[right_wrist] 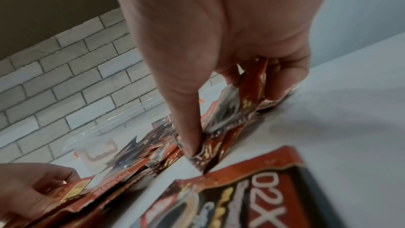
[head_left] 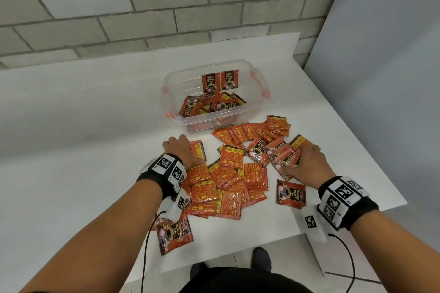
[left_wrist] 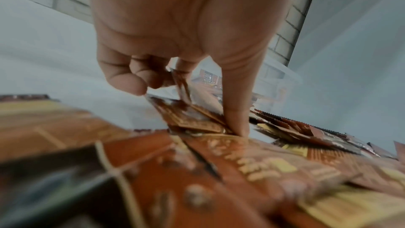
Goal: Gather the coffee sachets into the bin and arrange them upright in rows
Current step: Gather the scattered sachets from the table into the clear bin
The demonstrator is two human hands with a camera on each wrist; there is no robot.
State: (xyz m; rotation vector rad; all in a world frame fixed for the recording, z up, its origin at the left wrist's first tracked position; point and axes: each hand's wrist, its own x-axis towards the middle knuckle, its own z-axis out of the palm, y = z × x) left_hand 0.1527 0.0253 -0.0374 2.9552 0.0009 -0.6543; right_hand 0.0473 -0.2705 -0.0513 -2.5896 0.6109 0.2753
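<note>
Your clear plastic bin (head_left: 252, 112) with orange latches sits on the white table (head_left: 71, 126), towards the grey brick wall (head_left: 119, 7). Inside it, two red-and-black coffee sachets (head_left: 220, 81) stand upright against the far wall, and a loose heap (head_left: 212, 106) lies tumbled at the bottom. On the side of the bin nearest you, the remaining sachets (head_left: 233, 173) are scattered flat and overlapping across the table. Your left hand (head_left: 183, 150) rests at the left edge of that spread, fingers curled and thumb down, pinching a sachet (left_wrist: 186, 93). Your right hand (head_left: 307, 162) is at the right edge, gripping a small bunch of sachets (right_wrist: 238, 110) between thumb and fingers.
</note>
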